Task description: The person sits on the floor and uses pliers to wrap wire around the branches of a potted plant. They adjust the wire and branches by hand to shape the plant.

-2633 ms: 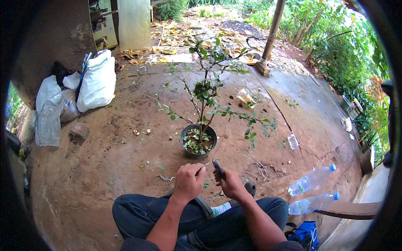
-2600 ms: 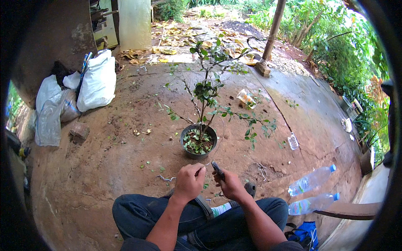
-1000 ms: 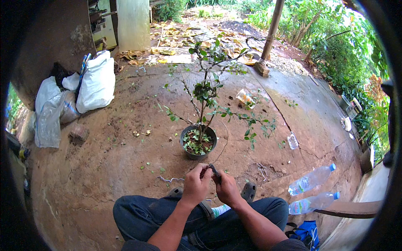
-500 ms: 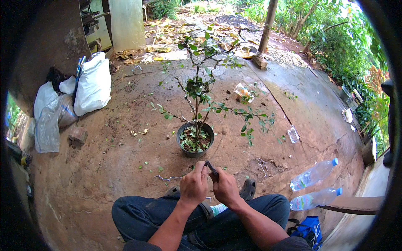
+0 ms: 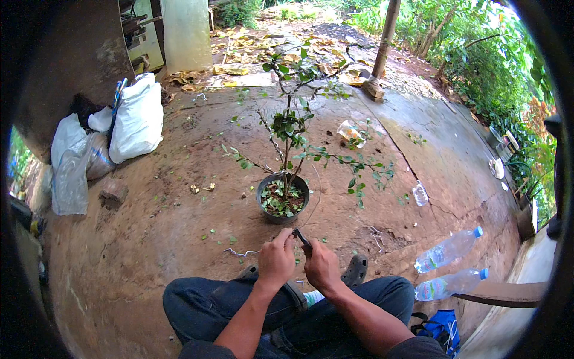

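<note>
My right hand [image 5: 323, 267] is closed round a small black tool [image 5: 304, 237] that looks like pliers, its tip pointing toward my left fingers. My left hand [image 5: 277, 261] is closed in a pinch beside that tip. A thin wire [image 5: 319, 190] arcs up from between the hands past the pot's right side, and its end in my left fingers is hidden. Just beyond my hands stands a small tree [image 5: 289, 128] with thin bent branches and green leaves. Its round dark pot [image 5: 290, 219] holds soil strewn with cut leaves.
Bent wire pieces [image 5: 242, 253] and loose leaves lie on the earthy floor. Two clear bottles [image 5: 448, 250] rest at right, above a blue bag [image 5: 443, 328]. White sacks [image 5: 136, 122] lean at the left wall. A plastic cup [image 5: 350, 133] lies behind the tree; a wooden post [image 5: 385, 42] stands farther back.
The whole view has shifted slightly, so the pot and sacks appear a little more to the right. The wire's arc shows more clearly. My hands keep nearly the same grip.
</note>
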`<state>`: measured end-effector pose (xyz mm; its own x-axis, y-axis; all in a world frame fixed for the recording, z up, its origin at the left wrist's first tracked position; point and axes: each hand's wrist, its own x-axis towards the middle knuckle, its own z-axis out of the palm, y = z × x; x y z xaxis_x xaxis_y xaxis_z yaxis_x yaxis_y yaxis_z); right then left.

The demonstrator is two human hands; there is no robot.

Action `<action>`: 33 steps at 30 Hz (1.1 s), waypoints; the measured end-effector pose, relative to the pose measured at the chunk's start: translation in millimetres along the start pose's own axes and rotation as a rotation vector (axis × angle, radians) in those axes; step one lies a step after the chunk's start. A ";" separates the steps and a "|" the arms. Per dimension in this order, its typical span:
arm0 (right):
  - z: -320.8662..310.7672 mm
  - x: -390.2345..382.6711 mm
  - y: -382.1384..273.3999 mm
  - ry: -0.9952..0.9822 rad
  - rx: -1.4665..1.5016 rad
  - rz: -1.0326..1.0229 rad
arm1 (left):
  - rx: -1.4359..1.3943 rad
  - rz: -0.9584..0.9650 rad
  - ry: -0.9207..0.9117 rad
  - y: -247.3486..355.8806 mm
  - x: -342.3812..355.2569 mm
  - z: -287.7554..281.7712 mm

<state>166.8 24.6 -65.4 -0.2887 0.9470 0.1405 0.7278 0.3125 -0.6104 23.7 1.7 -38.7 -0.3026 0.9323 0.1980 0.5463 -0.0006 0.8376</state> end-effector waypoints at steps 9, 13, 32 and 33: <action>-8.6 3.1 6.4 0.024 0.075 0.022 | -0.209 -0.029 -0.096 -4.1 2.5 -4.9; -8.9 4.4 8.4 0.012 0.099 0.028 | -0.219 0.035 -0.059 -4.6 3.6 -3.7; -13.1 9.7 12.0 0.043 0.037 -0.142 | -0.523 -0.266 -0.277 -15.0 5.2 -5.5; -14.3 9.9 10.9 0.048 0.045 -0.159 | -0.561 -0.232 -0.271 -16.2 5.2 -5.5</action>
<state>180.8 38.5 -59.5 -0.3672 0.8888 0.2743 0.6467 0.4560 -0.6115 8.9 4.5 -48.4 -0.1159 0.9889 -0.0929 -0.0210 0.0910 0.9956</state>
